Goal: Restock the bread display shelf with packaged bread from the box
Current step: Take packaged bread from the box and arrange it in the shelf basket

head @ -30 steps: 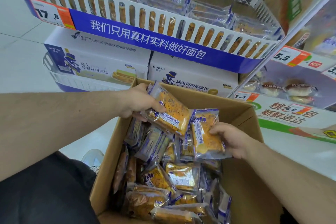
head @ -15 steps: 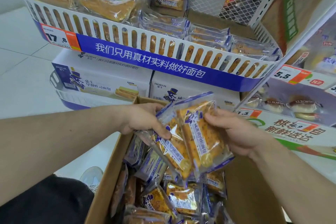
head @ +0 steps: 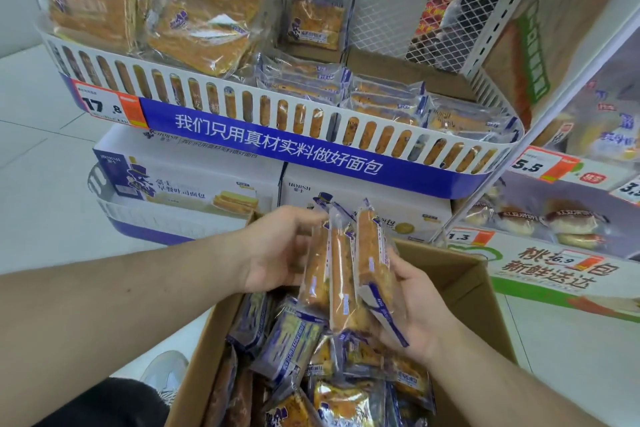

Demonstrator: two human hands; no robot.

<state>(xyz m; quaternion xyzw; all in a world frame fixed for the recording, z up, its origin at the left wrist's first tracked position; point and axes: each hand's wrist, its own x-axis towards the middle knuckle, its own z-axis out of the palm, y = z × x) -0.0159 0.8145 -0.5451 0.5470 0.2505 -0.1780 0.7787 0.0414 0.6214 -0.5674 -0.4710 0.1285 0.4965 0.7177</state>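
Both of your hands share one grip: your left hand (head: 277,250) and your right hand (head: 412,308) curl in from either side and pinch a small bundle of packaged bread (head: 346,274) between them, the packs standing on edge. It looks like three packs, though the glossy wrappers blur together and you could be holding more.

You hold that bundle just above the open cardboard box (head: 464,274), below the front rail of the display shelf (head: 277,114), so none of this handful is placed yet.

As for progress, you are somewhere in the middle. Behind the rail, the shelf already carries flat rows of the same small packs (head: 384,104) toward its right end, with larger bread bags (head: 194,28) at its left. Bare cardboard lining shows behind those rows, so there seems to be room for more. Beneath your hands, the box is well stocked with loose packs (head: 294,340) lying at all angles, so I judge many more handfuls remain before the restocking is finished.
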